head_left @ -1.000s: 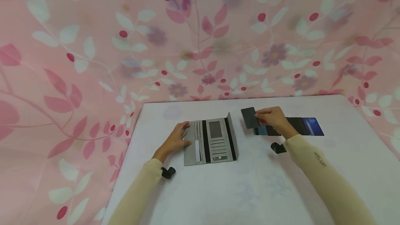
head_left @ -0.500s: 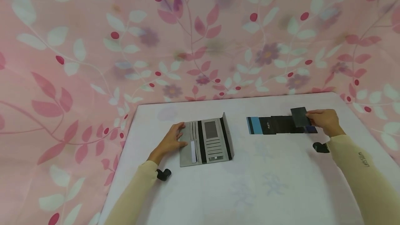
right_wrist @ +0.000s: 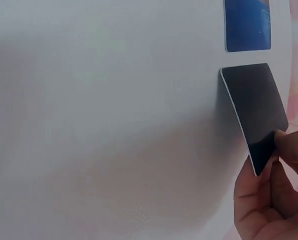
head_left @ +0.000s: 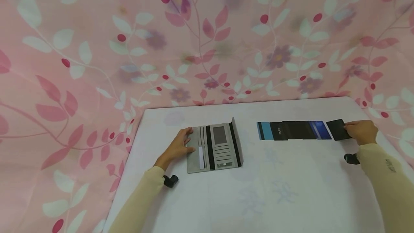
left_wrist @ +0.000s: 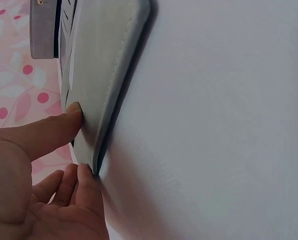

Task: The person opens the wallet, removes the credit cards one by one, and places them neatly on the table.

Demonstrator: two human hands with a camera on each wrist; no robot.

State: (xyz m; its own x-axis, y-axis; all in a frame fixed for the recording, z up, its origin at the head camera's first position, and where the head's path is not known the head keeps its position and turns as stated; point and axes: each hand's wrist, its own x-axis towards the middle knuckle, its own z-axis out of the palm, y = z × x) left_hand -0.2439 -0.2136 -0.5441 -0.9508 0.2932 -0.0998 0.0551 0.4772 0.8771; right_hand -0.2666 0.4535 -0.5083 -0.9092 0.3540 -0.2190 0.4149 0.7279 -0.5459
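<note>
A grey wallet [head_left: 194,136] lies unfolded on the white table, showing card slots, a mesh window and a raised flap at its right. My left hand [head_left: 176,146] holds its left edge; in the left wrist view the thumb [left_wrist: 54,132] lies on the inner face and the fingers are at the rim. At the far right my right hand [head_left: 363,132] pinches a black card [head_left: 337,129] between thumb and fingers. The right wrist view shows this card [right_wrist: 253,105] tilted, its held end raised off the table. Beside it lies a blue card [right_wrist: 248,25].
Left of the held card runs a row of overlapping cards: a light blue one [head_left: 266,131], several black ones [head_left: 299,129] and the dark blue one [head_left: 321,129]. A white slip [head_left: 202,157] sticks out of a wallet slot. Behind the table [head_left: 226,204] hangs a pink floral cloth [head_left: 207,46].
My right hand has carried the black card rightward over the row and lowered it to the right of the blue card. The left hand has stayed on the wallet's edge.
</note>
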